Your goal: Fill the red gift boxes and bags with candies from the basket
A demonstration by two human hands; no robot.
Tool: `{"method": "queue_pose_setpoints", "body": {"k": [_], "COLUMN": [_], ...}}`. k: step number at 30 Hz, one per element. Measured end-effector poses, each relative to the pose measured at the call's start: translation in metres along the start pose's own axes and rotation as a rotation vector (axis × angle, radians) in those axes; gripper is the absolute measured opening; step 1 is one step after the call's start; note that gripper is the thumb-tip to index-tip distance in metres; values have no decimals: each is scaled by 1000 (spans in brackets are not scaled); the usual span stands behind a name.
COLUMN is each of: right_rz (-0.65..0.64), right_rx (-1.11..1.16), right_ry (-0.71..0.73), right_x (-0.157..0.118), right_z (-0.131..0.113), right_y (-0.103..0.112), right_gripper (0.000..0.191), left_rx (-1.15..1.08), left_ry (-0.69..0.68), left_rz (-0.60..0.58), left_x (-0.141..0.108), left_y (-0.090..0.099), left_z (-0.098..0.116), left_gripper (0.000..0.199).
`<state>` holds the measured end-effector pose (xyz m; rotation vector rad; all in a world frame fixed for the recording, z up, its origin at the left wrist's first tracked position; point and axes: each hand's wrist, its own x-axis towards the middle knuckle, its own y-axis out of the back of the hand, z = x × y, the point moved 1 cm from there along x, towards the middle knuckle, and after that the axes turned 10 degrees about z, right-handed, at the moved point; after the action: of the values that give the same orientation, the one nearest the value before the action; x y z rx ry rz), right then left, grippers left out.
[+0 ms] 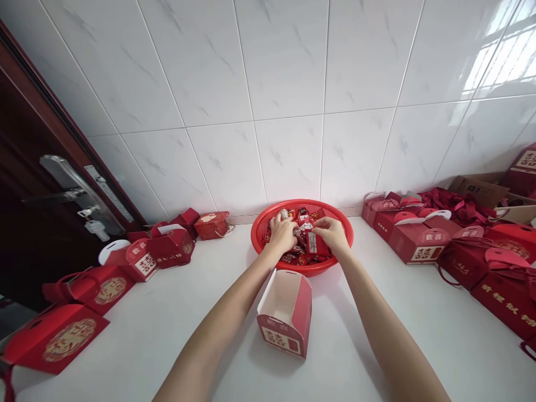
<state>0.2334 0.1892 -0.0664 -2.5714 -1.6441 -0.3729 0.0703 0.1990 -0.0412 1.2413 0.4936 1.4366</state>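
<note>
A red plastic basket (301, 270) full of wrapped sweets (299, 258) stands against the tiled wall. My left hand (282, 233) reaches into its left side, fingers curled down among the sweets; what they close on is hidden. On the right side my right hand (334, 234) pinches, thumb against forefinger, at the top of a red sweet packet (318, 245) with a white label. Close in front of the basket, between my forearms, a red and white gift box (285, 329) stands with its top open. Its visible inside is pale and bare.
Red gift boxes line the left, some with gold emblems (67, 340), beside a dark door (25, 223) with keys in its lock. More red boxes (421, 240) crowd the right, near dark red ribbons (452, 204) and a cardboard carton (481, 190). A small red box (211, 225) stands by the wall.
</note>
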Motion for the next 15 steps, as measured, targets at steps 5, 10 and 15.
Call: {"method": "queue_pose_setpoints", "body": {"k": [5, 10, 15], "right_rz": [37, 159, 167], "right_rx": [-74, -34, -117], "right_ry": [-32, -1, 23], "right_x": [2, 3, 4], "right_z": [7, 3, 4], "right_y": [-1, 5, 6], "right_gripper": [26, 20, 21], "left_rx": [253, 400, 327], "left_ry": [-32, -10, -259], "left_rz": [-5, 8, -19], "left_x": [-3, -3, -5], "left_y": [-1, 4, 2], "left_z": [5, 7, 13], "left_gripper": [32, 34, 25]}}
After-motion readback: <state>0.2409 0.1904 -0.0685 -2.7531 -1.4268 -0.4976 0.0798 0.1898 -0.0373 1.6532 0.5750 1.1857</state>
